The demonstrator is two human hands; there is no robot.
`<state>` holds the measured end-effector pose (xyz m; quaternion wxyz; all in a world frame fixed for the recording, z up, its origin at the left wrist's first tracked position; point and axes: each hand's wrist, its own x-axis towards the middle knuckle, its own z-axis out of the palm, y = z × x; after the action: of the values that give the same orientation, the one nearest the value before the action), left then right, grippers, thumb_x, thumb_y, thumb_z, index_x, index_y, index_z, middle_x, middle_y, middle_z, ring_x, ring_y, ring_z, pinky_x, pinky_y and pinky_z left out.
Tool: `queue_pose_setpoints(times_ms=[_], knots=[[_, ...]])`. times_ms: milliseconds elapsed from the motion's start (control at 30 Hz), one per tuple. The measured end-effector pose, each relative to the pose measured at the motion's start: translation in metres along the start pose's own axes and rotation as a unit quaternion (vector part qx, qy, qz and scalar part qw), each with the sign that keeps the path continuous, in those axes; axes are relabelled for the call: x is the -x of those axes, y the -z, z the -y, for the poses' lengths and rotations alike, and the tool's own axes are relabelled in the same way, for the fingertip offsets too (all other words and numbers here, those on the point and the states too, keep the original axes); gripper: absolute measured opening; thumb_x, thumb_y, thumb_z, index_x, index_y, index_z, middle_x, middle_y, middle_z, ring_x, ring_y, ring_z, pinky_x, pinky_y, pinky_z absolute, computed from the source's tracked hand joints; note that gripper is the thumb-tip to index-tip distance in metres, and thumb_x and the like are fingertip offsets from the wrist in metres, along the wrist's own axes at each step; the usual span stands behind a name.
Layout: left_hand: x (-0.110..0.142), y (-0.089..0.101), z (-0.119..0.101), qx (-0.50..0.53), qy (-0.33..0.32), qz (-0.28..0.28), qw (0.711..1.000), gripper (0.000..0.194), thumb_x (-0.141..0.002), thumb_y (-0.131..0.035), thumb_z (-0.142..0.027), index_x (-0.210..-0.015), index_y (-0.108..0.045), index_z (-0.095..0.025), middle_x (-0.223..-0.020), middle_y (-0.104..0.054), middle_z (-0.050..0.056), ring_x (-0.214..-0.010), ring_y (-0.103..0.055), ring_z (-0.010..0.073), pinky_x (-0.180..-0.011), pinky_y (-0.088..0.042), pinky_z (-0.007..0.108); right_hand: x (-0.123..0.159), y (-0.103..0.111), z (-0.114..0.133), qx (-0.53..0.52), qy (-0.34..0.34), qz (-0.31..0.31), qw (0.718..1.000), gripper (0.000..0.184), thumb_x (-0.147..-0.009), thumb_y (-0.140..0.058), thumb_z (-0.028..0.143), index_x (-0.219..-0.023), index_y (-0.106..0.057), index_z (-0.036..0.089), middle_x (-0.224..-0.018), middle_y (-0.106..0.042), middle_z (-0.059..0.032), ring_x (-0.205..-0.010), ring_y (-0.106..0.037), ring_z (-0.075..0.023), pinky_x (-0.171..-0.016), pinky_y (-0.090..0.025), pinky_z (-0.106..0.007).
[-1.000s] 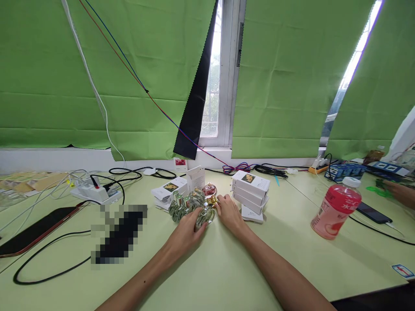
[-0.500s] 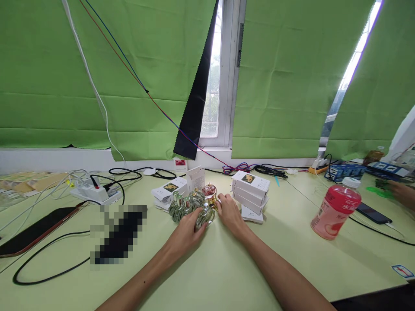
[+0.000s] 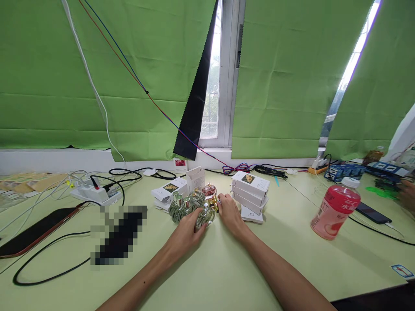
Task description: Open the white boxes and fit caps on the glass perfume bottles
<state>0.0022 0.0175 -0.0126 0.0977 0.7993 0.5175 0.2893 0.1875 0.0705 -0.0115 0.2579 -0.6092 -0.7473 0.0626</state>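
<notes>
My left hand (image 3: 186, 228) is closed around the side of a round clear glass perfume bottle (image 3: 209, 214) with a silvery top. More greenish glass bottles (image 3: 181, 209) with shiny caps are clustered just beyond it. My right hand (image 3: 231, 214) rests on the table with curled fingers, its fingertips at some small gold-coloured pieces (image 3: 212, 202); what they grip is hidden. Behind these sits a round red bottle (image 3: 209, 190). White boxes with a flower picture are stacked to the right (image 3: 251, 183), and more white boxes (image 3: 170, 190) lie to the left.
A pink drink bottle (image 3: 335, 211) and a dark phone (image 3: 372, 212) stand and lie at the right. At the left are a power strip (image 3: 95, 194), cables and a red-edged phone (image 3: 39, 229). Another person's hand (image 3: 407, 194) shows at the far right edge.
My right fingers have shifted slightly at the gold-coloured pieces, while my left hand stays on the glass bottle. The other person's hand has drawn back to the right.
</notes>
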Motion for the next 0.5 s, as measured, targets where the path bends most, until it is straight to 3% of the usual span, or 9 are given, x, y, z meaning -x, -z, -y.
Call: queue_pose_setpoints(times_ms=[233,500], knots=[[0.0015,0.0016,-0.0015,0.006,-0.003,-0.003,1.0,0.037,-0.094,-0.051,-0.036,-0.123,-0.059,-0.015,-0.08,-0.068,0.005,-0.061,-0.059,0.0187,-0.064,-0.047,0.028,0.0008,0.0035,0.0013,-0.016,0.0,-0.023,1.0,0.019,-0.102,-0.044,0.017,-0.113,-0.059,0.022,-0.103,-0.062,-0.0063,-0.082,-0.063,-0.0166,-0.064,-0.037,-0.023],[0.0013,-0.0018,0.0033,0.011,0.0,-0.008,1.0,0.039,-0.093,-0.052,-0.037,-0.125,-0.059,-0.016,-0.08,-0.068,0.005,-0.059,-0.059,0.0184,-0.062,-0.046,0.028,0.0034,0.0058,0.0049,-0.035,0.039,-0.105,0.993,0.024,-0.102,-0.045,0.019,-0.112,-0.066,0.022,-0.1,-0.063,-0.0065,-0.075,-0.064,-0.0169,-0.059,-0.037,-0.025]])
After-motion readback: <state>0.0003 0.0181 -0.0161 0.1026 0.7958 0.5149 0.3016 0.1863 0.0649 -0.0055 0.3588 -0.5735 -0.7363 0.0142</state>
